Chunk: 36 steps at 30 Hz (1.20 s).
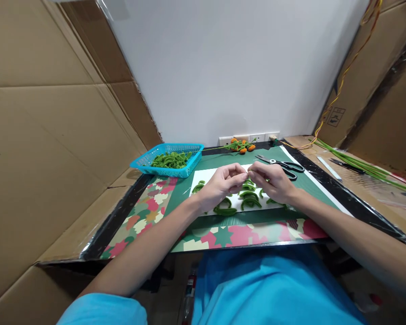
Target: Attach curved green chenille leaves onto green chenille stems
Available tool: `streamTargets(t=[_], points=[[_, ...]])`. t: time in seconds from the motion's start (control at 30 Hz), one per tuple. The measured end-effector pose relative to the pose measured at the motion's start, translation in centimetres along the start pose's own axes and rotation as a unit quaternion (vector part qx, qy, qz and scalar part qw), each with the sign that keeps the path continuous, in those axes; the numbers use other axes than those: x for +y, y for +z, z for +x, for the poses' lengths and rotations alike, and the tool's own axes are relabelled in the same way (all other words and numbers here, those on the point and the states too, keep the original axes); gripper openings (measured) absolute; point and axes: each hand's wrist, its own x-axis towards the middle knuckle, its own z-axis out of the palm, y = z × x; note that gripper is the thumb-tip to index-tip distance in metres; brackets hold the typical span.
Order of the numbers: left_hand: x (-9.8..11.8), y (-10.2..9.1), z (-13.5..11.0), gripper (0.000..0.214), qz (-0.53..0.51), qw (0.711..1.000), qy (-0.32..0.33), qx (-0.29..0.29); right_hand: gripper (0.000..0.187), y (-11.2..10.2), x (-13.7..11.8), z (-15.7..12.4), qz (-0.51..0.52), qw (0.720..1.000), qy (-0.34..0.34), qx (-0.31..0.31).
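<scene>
My left hand (223, 181) and my right hand (269, 180) meet fingertip to fingertip above a white sheet (198, 177). Both are closed in a pinch. Whatever lies between the fingertips is too small or hidden to make out. Under and around the hands, several curled pieces of fuzzy green pipe cleaner (251, 200) lie in small groups on the sheet. One green piece (225, 211) rests at the sheet's front edge, below my left hand. Scissors with black handles (287, 168) lie just beyond my right hand, blades apart.
A blue basket (193, 165) of green pieces (171, 160) stands at the back left. Orange flowers on a green stem (242, 146) lie by the wall sockets. Green stems (358, 167), a white strip (329, 168) and a dark tool (347, 166) lie right. Cardboard walls (54, 122) flank the table.
</scene>
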Motion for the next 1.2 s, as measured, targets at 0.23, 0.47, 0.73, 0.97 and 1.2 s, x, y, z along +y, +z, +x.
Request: streamTargets(t=[0.23, 0.47, 0.73, 0.97, 1.2], points=[[0.4, -1.1, -0.5, 0.023, 0.453, 0.851, 0.264, 0.024, 0.037, 1.3, -0.1, 0.1, 0.264, 0.952, 0.153, -0.012], [0.2, -0.1, -0.6, 0.028, 0.336, 0.929, 0.147, 0.056, 0.030, 0.2, 0.2, 0.0, 0.084, 0.993, 0.080, 0.006], [-0.9, -0.1, 0.4, 0.044, -0.019, 0.998, -0.066, -0.003, 0.020, -0.5, 0.9, -0.2, -0.082, 0.995, -0.053, -0.020], [-0.4, -0.4, -0.3, 0.037, 0.191, 0.976, 0.102, 0.037, 0.028, -0.1, -0.1, -0.1, -0.002, 1.000, 0.018, -0.006], [0.8, -1.5, -0.6, 0.029, 0.531, 0.802, 0.272, 0.021, 0.039, 0.6, -0.2, 0.2, 0.231, 0.962, 0.144, -0.031]])
